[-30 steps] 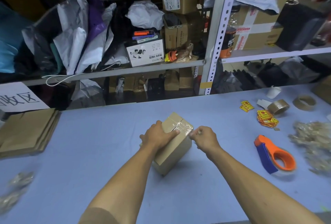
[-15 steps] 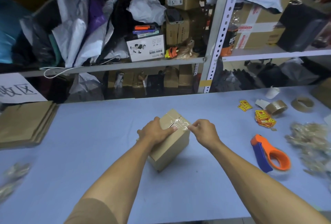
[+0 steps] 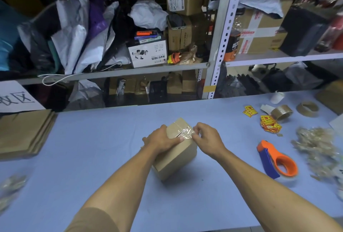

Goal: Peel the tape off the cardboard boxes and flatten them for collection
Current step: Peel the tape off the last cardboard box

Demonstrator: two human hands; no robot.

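Cardboard, small and brown: box [image 3: 174,155] sitting just below centre of frame on the blue table [image 3: 92,157], pinned from the picture's left by the left hand [image 3: 161,139] pressed flat over its top, while the right hand [image 3: 207,138] pinches the lifted, crinkled end of the clear tape [image 3: 185,133] near the top seam. Probably light and stiff enough to skid unless held down, with tape thin, stretchy and prone to tearing, so best gripped close to the seam. Still sealed, contents hidden; flattened cardboard [image 3: 22,133] stacked at left edge, peeled tape scraps [image 3: 315,148] heaped at right.
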